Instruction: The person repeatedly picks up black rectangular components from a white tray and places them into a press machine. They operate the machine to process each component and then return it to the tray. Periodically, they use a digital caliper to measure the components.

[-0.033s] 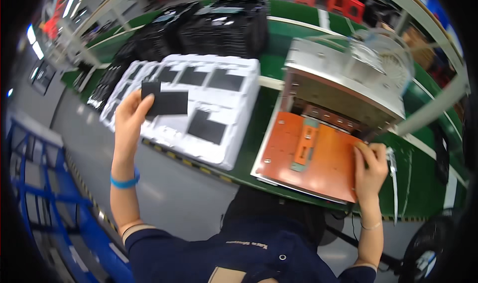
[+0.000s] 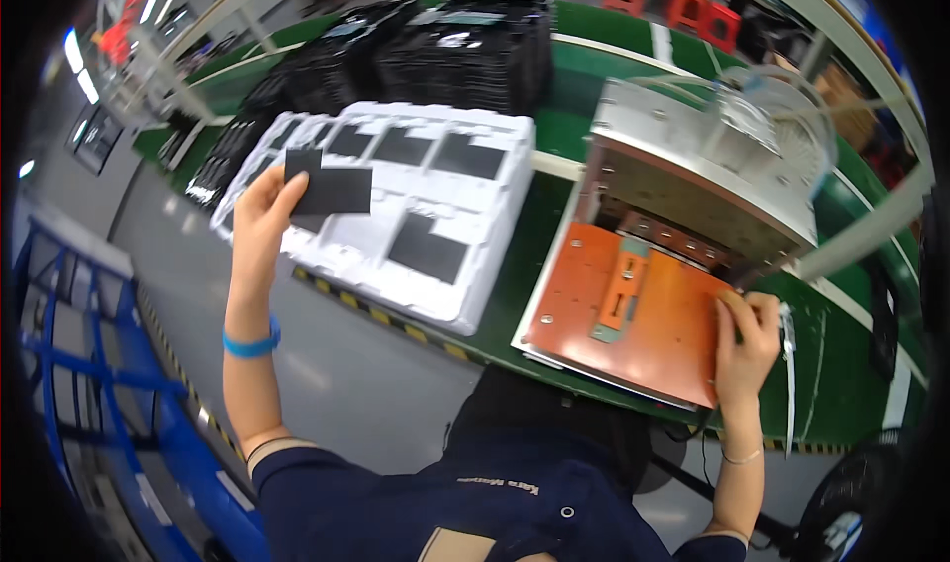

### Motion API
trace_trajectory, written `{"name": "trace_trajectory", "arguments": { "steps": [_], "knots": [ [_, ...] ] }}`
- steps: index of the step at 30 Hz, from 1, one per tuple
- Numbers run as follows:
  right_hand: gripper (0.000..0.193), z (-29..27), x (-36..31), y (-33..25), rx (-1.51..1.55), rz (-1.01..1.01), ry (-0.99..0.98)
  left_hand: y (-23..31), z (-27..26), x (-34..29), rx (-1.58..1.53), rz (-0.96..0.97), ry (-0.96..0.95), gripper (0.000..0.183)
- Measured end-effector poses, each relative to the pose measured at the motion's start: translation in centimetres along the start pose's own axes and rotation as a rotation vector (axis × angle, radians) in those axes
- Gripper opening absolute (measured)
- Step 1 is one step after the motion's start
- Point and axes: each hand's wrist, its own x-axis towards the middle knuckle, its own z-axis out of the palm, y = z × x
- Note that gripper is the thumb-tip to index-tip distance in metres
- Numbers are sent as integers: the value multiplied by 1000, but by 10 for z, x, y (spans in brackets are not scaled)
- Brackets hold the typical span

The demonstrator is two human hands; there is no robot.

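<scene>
My left hand [image 2: 265, 201] is raised over the left part of the white tray, pinching a thin black flat piece [image 2: 341, 191] by its narrow upper corner tab. The piece is roughly L-shaped. More black flat pieces lie in the recesses of the white tray [image 2: 346, 265]. My right hand [image 2: 749, 342] has its fingers bent around the right edge of an orange plate [image 2: 668, 315], with the fingertips partly hidden. A narrow orange and green strip [image 2: 620, 290] sits on that plate. The plate lies in front of a metal press-like machine [image 2: 693, 161].
Stacks of black trays [image 2: 465, 57] stand behind the white tray on the green table [image 2: 564, 191]. A pale metal post [image 2: 861, 231] rises at the right. Blue racks [image 2: 89, 374] stand at the lower left, and red stools [image 2: 688, 6] are far back.
The view has shifted slightly, moving the tray and machine rightward in the picture. My left hand with the black piece sits slightly farther left over the tray. Both hands keep their grips.
</scene>
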Motion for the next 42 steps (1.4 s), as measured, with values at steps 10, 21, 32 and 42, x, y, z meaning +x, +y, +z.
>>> {"name": "trace_trajectory", "arguments": {
  "steps": [10,21,32,42],
  "knots": [
    [13,-1,8,-23,64,-52,-63,-78,-19,15,16,-258,-66,29],
    [34,77,71,-156,328,-485,-440,-57,21,-22,634,669,42,16],
    [54,159,80,-233,12,-351,-726,-111,-5,48,638,635,-142,15],
    [23,146,92,-216,705,-62,-632,-85,-11,76,749,843,45,42]
  ]
}}
